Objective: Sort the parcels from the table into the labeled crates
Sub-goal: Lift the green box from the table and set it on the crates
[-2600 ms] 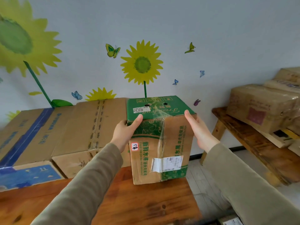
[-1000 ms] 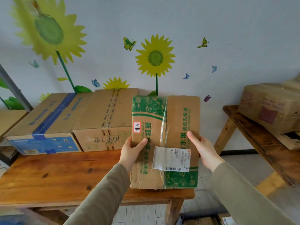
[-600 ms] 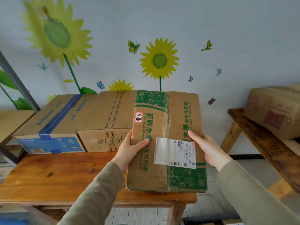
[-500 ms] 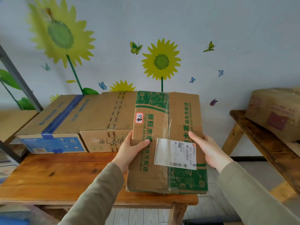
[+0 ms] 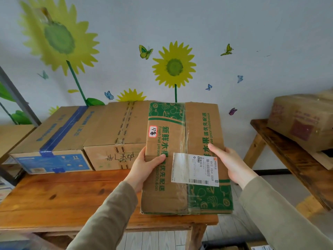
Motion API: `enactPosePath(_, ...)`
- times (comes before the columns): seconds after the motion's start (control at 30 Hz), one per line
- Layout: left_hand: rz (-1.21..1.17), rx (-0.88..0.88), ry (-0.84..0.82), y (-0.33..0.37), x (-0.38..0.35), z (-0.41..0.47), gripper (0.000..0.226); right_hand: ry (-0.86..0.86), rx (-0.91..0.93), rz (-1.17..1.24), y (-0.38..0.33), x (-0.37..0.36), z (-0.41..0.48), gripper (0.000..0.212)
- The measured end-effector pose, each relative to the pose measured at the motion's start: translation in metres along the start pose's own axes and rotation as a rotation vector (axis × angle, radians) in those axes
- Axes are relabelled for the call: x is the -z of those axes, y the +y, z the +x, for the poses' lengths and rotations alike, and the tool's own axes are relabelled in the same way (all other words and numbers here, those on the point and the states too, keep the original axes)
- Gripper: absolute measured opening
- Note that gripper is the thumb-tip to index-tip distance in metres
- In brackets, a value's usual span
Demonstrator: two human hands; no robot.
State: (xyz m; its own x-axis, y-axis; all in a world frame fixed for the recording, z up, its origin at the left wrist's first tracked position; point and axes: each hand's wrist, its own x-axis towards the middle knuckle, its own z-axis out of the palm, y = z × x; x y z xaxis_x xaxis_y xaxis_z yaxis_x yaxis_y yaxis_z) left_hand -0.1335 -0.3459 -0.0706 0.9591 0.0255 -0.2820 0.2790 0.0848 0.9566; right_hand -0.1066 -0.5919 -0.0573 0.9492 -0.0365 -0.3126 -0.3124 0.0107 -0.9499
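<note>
A brown and green fruit carton (image 5: 183, 138) with a white shipping label and a small red-edged sticker is lifted above the right end of the wooden table (image 5: 59, 199), its labelled face turned toward me. My left hand (image 5: 144, 165) grips its left edge, thumb curled over the front. My right hand (image 5: 232, 163) holds the right edge, thumb on the front. Two more parcels stay on the table against the wall: a plain taped carton (image 5: 115, 139) with handwriting, and a blue-taped carton (image 5: 54, 141) to its left.
A second wooden bench (image 5: 288, 152) at the right carries a wrapped brown carton (image 5: 302, 120). A grey metal post (image 5: 16, 98) leans at the far left. Below the table's right end, box tops (image 5: 259, 247) show on the pale floor.
The carton has been tipped so its labelled face turns toward me, then lifted off the table and drawn closer. Both hands slid down its sides; my view pulled back.
</note>
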Motion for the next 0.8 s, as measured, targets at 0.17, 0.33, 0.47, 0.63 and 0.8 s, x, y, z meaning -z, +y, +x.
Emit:
enactPosePath(0.17, -0.019, 0.006, -0.05, 0.001, -0.004, 0.006, 0.04, 0.075, -0.001, -0.001, 0.0, 0.002, -0.005, 0.038)
enactPosePath(0.33, 0.028, 0.007, -0.121, 0.001, -0.002, 0.021, 0.045, 0.175, 0.012, 0.051, 0.006, 0.0, -0.015, 0.035)
enactPosePath(0.47, 0.06, 0.026, -0.241, 0.005, 0.001, 0.032, 0.041, 0.278, -0.017, 0.114, 0.011, -0.007, -0.033, 0.031)
enactPosePath(0.63, 0.12, 0.044, -0.416, 0.005, -0.002, 0.041, 0.05, 0.473, -0.041, 0.185, 0.024, -0.014, -0.067, 0.025)
enactPosePath(0.8, 0.179, 0.095, -0.611, -0.006, -0.02, 0.031, 0.049, 0.662, -0.056, 0.274, 0.051, -0.012, -0.115, 0.031)
